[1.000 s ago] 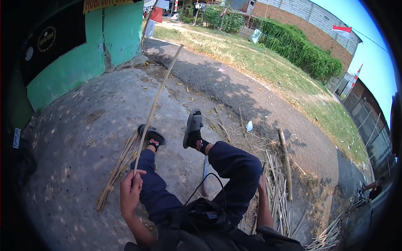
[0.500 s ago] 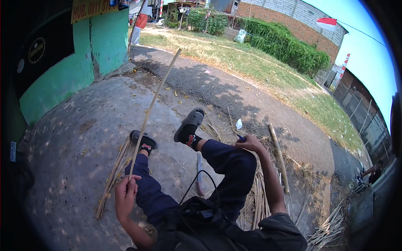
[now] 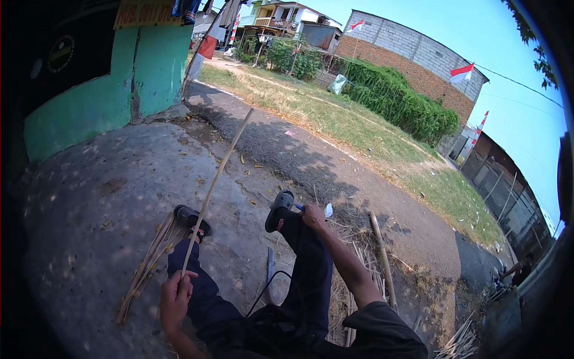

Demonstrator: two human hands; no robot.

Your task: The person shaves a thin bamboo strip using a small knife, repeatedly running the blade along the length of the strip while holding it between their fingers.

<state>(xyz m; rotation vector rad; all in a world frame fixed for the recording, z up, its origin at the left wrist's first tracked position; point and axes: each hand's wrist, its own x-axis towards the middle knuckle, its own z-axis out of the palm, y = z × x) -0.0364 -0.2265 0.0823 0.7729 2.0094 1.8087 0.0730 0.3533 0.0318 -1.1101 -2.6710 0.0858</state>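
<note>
My left hand (image 3: 176, 296) is closed on the lower end of a long, thin bamboo strip (image 3: 217, 179), which slants up and away from me. Near my raised right shoe (image 3: 278, 208), my right hand (image 3: 313, 216) is closed round a small blue object (image 3: 299, 207). Only a short end of that object shows, so its kind is unclear. The hand is by my right shin, apart from the strip. Between my legs, a long grey blade-like tool (image 3: 271, 266) lies on the concrete, partly hidden by a black cord (image 3: 266, 286).
Bamboo strips (image 3: 143, 266) lie beside my left leg. A bamboo pole (image 3: 382, 257) and more strips (image 3: 457, 342) lie at right. A green wall (image 3: 78, 128) stands at left. Grass (image 3: 335, 125) runs beyond the paved path (image 3: 382, 179). Another person (image 3: 521, 270) is at far right.
My right hand has moved left and forward with the blue object, from my knee toward my right shoe. My right leg has shifted. My left hand still holds the strip.
</note>
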